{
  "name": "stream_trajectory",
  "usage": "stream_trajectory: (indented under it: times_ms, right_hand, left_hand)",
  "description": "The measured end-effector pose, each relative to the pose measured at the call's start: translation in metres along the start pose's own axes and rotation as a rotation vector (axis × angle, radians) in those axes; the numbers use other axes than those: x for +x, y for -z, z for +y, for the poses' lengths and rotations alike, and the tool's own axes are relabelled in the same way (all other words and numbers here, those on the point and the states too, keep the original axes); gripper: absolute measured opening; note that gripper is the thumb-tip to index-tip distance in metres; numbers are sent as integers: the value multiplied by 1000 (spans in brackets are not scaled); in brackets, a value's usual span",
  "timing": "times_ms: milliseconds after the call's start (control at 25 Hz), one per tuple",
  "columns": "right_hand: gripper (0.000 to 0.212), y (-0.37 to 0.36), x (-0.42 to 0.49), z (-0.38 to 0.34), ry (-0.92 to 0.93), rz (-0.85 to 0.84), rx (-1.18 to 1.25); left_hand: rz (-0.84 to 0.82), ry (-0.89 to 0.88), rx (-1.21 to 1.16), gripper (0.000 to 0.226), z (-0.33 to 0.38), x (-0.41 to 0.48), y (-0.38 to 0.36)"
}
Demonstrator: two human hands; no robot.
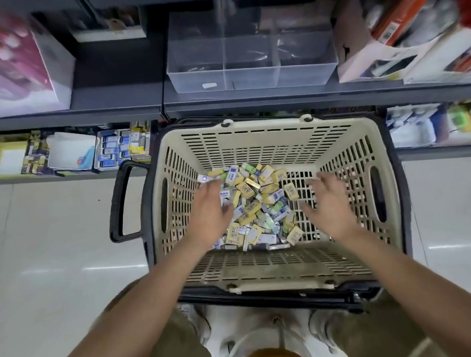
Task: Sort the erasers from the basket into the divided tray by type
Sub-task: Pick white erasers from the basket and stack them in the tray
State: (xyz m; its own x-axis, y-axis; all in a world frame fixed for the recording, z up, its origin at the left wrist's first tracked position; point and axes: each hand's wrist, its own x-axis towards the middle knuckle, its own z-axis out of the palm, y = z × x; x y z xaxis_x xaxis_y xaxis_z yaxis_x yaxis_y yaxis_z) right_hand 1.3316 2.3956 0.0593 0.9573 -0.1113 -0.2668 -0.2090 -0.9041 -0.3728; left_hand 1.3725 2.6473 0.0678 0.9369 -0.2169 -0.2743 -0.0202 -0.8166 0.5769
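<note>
Two bare forearms [142, 300] reach in from the bottom edge, down into the cream slotted basket [253, 125]. Above it, on a dark shelf [116, 108], stands the clear divided tray [196, 80], well apart from the pile. A small white piece [209, 85] lies in its left front compartment; I cannot tell whether it is an eraser or a label. The erasers [257, 201] lie heaped on the basket floor, yellow-sleeved, blue-and-white and green. The left hand [211, 207] and right hand [327, 203] hover over the heap with fingers spread and loose, gripping nothing. Sorting looks barely begun. The next move calls for pinching erasers of one type and carrying them up to a compartment.
</note>
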Motion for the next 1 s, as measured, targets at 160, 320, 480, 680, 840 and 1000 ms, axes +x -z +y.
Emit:
stream_trajectory:
  times_ms: [160, 320, 480, 680, 840, 1000]
  right_hand:
    - [52, -53, 51, -1, 38, -233, -33]
    - [41, -84, 102, -11, 133, -165, 54]
    - [34, -106, 128, -28, 243, -99, -144]
    - [26, -93, 124, -29, 213, -192, -267]
    - [40, -76, 100, -29, 252, -221, -289]
    - [41, -71, 82, -37, 303, -217, -332]
  left_hand:
    - [-87, 201, -74, 57, -14, 69, -50]
    - [-65, 205, 58, 39, -33, 124, -77]
    - [-109, 216, 235, 35, -38, 141, -83]
    - [-176, 313, 163, 40, -25, 123, -56]
    - [-280, 415, -100, 17, -16, 91, -24]
    - [-191, 434, -401, 25, -15, 62, -3]
